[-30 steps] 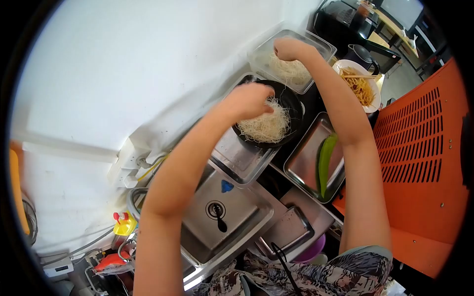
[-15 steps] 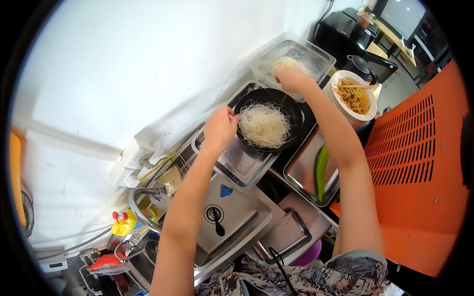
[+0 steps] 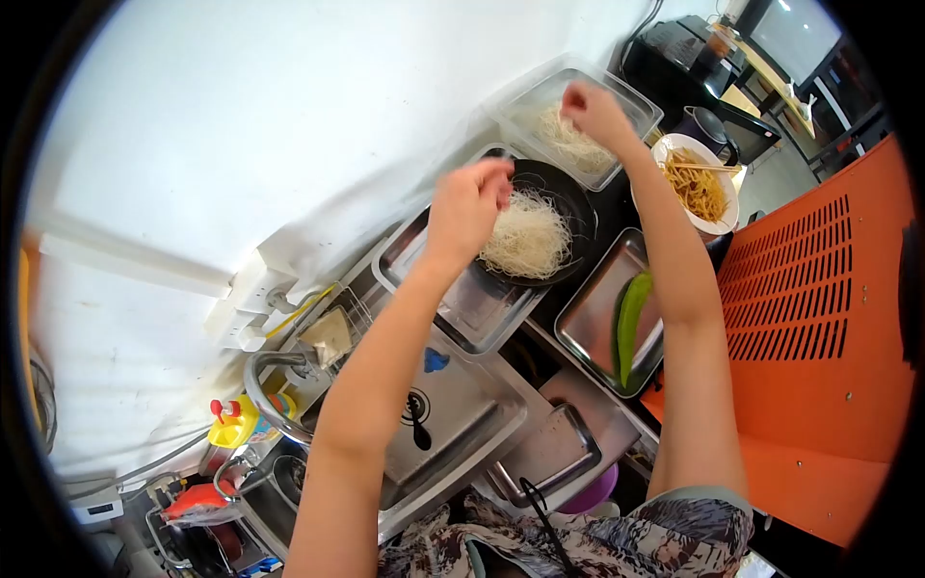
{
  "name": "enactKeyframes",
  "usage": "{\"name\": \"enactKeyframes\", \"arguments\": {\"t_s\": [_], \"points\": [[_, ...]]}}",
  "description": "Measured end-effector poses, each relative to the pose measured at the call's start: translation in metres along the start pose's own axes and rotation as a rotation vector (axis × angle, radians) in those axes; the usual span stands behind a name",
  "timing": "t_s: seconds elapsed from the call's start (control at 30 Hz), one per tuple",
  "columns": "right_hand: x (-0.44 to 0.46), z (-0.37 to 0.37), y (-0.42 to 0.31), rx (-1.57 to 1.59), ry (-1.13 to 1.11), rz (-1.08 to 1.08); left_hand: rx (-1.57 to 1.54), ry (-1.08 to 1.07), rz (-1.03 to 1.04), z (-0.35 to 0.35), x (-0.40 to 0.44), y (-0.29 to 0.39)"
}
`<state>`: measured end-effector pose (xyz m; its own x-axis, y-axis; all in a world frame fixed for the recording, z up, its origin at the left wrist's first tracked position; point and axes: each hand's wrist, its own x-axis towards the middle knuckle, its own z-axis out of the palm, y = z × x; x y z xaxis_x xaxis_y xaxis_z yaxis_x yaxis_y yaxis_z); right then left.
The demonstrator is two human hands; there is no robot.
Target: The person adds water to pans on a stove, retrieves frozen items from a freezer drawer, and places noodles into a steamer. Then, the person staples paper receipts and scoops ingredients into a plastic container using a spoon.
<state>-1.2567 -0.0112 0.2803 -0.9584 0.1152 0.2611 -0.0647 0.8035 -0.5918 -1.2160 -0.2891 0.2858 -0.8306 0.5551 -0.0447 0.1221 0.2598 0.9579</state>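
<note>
Thin pale noodles (image 3: 528, 237) lie heaped in a black pan (image 3: 573, 204), which rests partly over a steel tray (image 3: 482, 306). Over the pan's left edge is my left hand (image 3: 472, 207), its fingers curled together; what they hold, if anything, is too small to tell. My right hand (image 3: 595, 114) is raised above a clear plastic container (image 3: 631, 106) with more noodles (image 3: 575, 143) inside. Its fingers are closed and blurred, so their contents cannot be made out.
Green vegetables (image 3: 630, 323) lie in a steel tray (image 3: 588, 323) right of the pan. A bowl (image 3: 725, 220) of cooked strips with chopsticks stands at the upper right. Nearer are a sink (image 3: 462, 424) and faucet (image 3: 265, 390). An orange slotted panel (image 3: 819, 385) borders the right side.
Since the last frame, my left hand has moved up and right to the pan's edge. My right hand has lifted away from the noodles in the container, which now sit lower in it.
</note>
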Motion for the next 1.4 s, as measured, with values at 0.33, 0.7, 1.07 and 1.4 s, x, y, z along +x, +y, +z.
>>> {"name": "enactKeyframes", "arguments": {"t_s": [0.33, 0.7, 1.07, 1.4], "points": [[-0.062, 0.013, -0.035, -0.064, -0.3, 0.164, 0.21, 0.036, -0.002, -0.02, 0.018, -0.004], [-0.141, 0.07, 0.039, 0.108, -0.089, 0.695, -0.322, 0.116, -0.247, 0.041, -0.077, -0.113], [-0.2, 0.007, -0.189, 0.497, 0.081, 0.427, -0.521, 0.291, -0.21, 0.0, -0.255, 0.012], [-0.295, -0.056, -0.258, 0.706, -0.292, 0.299, -0.798, 0.232, -0.11, 0.025, -0.414, 0.047]]}}
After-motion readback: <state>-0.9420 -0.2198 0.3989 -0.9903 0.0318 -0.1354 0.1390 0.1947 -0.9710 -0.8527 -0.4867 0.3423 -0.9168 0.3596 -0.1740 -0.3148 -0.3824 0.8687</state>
